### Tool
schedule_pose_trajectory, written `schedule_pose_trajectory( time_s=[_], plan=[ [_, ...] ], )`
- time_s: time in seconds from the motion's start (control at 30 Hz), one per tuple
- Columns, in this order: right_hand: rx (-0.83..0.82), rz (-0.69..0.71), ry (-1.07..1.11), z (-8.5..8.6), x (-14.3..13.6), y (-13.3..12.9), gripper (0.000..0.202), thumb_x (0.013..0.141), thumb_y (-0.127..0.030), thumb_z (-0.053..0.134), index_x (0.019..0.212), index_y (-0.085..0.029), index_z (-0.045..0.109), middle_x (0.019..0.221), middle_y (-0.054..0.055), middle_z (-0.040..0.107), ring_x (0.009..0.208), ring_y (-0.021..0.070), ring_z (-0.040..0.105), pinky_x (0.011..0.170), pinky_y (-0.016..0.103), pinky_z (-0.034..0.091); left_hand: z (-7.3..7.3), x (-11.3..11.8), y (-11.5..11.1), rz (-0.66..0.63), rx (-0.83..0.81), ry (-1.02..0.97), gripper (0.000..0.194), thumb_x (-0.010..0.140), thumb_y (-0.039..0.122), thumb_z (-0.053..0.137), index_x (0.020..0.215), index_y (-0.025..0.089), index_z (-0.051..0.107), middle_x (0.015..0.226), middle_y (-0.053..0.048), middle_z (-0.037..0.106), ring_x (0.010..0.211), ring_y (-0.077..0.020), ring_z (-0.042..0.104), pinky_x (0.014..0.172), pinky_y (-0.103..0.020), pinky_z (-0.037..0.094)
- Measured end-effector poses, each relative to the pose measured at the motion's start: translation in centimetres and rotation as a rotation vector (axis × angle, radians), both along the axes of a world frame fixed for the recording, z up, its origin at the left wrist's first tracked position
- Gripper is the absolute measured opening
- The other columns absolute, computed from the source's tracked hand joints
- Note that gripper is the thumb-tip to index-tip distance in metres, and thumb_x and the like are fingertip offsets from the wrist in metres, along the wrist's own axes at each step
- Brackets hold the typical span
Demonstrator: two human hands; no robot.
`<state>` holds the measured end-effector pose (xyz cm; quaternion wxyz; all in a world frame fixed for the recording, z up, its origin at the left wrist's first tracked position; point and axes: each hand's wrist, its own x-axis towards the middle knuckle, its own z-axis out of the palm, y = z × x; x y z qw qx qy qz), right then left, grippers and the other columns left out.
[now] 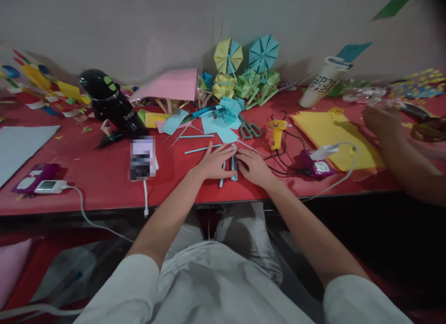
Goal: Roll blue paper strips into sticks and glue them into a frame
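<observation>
A blue paper strip (234,169) lies upright in the view on the red table, between my two hands. My left hand (218,162) rests on its left side, fingers spread, fingertips touching its upper end and thumb at its edge. My right hand (255,165) presses on the strip's right side, its fingers bent and close together; whether it pinches the paper is hidden. A thin blue paper stick (221,181) lies partly under my left hand. Two more sticks, one of them (197,136) farther back, lie to the left. Grey scissors (250,128) lie behind my right hand.
A yellow glue gun (277,134), a purple power socket (318,166) and yellow paper (343,140) lie right. Behind stand folded paper flowers (264,53). At left are a black bottle (113,103) and a phone (142,159). Another person's arm (404,152) reaches in at right.
</observation>
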<state>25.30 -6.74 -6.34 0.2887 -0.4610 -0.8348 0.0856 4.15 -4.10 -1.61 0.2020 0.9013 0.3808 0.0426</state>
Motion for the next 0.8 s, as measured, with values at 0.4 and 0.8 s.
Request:
schedule_pose_trajectory(
  time_s=[0.4,0.8],
  plan=[
    [0.003,-0.008,0.075,0.3,-0.22,-0.49,0.034,0.09,-0.018,0.053,0.119,-0.021,0.071,0.132,0.013,0.068,0.126,0.03,0.063,0.11,0.054,0.05,-0.23,0.04,-0.09,0.0,0.012,0.012,0.084,0.087,0.054,0.058,0.161,0.028,0.027,0.169,-0.004,0.02,0.157,-0.0327,0.013,0.122,-0.065,-0.013],
    [-0.01,0.027,0.072,0.3,-0.19,-0.46,0.042,0.09,-0.016,0.051,0.128,-0.021,0.07,0.135,0.013,0.067,0.128,0.0302,0.062,0.111,0.053,0.05,-0.28,0.06,-0.16,0.009,0.015,0.006,0.086,0.086,0.054,0.058,0.161,0.027,0.027,0.168,-0.005,0.023,0.157,-0.0332,0.014,0.123,-0.063,-0.012]
  ],
)
